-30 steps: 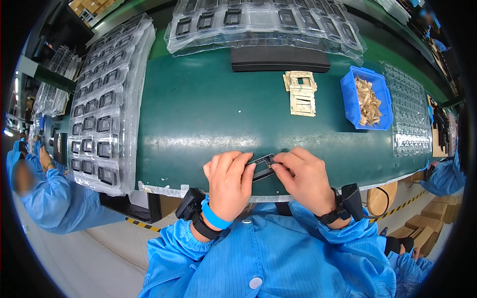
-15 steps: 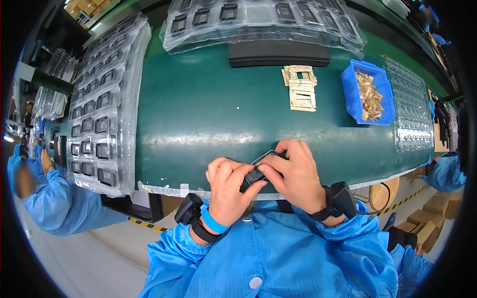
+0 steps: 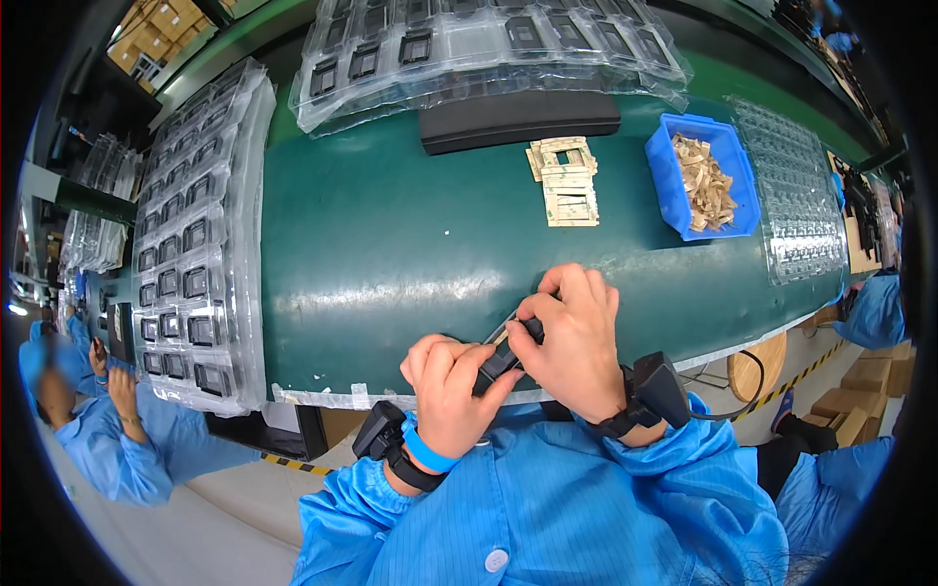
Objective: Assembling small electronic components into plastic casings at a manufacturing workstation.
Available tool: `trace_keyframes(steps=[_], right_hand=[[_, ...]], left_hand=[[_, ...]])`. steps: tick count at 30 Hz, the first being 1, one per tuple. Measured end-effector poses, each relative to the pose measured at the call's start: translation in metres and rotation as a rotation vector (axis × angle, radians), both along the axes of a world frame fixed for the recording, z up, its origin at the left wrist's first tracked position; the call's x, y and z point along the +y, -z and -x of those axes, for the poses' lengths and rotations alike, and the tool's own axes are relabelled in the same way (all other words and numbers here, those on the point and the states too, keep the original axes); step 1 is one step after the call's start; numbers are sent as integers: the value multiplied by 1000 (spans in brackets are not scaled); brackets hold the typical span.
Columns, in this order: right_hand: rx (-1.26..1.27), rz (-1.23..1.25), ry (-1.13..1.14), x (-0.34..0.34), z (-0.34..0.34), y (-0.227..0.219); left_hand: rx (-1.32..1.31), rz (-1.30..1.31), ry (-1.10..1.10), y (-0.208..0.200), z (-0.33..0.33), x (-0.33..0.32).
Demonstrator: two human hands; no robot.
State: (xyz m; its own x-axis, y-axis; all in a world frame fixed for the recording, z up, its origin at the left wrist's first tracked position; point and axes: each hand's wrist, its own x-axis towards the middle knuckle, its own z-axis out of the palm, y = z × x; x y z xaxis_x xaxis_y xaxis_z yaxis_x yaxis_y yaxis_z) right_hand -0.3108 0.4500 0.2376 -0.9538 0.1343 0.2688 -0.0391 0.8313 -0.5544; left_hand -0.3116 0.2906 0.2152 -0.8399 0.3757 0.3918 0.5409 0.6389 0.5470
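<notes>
At the near edge of the surface (image 3: 391, 254), both hands meet on a small part (image 3: 503, 354). Beyond it lies a stack of frames (image 3: 567, 181), with a bin (image 3: 660, 176) to its right. Filled trays (image 3: 191, 244) run down the left; more trays (image 3: 489, 44) lie along the far side.

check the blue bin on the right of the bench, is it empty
No, the blue bin holds a heap of small tan pieces.

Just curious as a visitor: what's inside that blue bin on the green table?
The blue bin holds a loose heap of small tan paper-like strips. Whatever lies beneath the heap, and the bin's floor, is covered.
</notes>
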Motion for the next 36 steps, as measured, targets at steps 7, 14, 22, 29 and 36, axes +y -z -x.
trace_keyframes(steps=[7,14,22,29,36], right_hand=[[85,-83,-57,-1,4,9],[199,-298,-180,-5,-4,13],[125,147,-85,36,-5,-35],[291,244,419,150,37,-61],[318,285,538,175,39,-57]], left_hand=[[1,-10,4,1,-2,-2],[-38,-10,-17,2,-3,-3],[-76,-32,-17,0,-1,-2],[-136,-22,-21,-4,-3,-8],[-171,42,-26,-13,2,-18]])
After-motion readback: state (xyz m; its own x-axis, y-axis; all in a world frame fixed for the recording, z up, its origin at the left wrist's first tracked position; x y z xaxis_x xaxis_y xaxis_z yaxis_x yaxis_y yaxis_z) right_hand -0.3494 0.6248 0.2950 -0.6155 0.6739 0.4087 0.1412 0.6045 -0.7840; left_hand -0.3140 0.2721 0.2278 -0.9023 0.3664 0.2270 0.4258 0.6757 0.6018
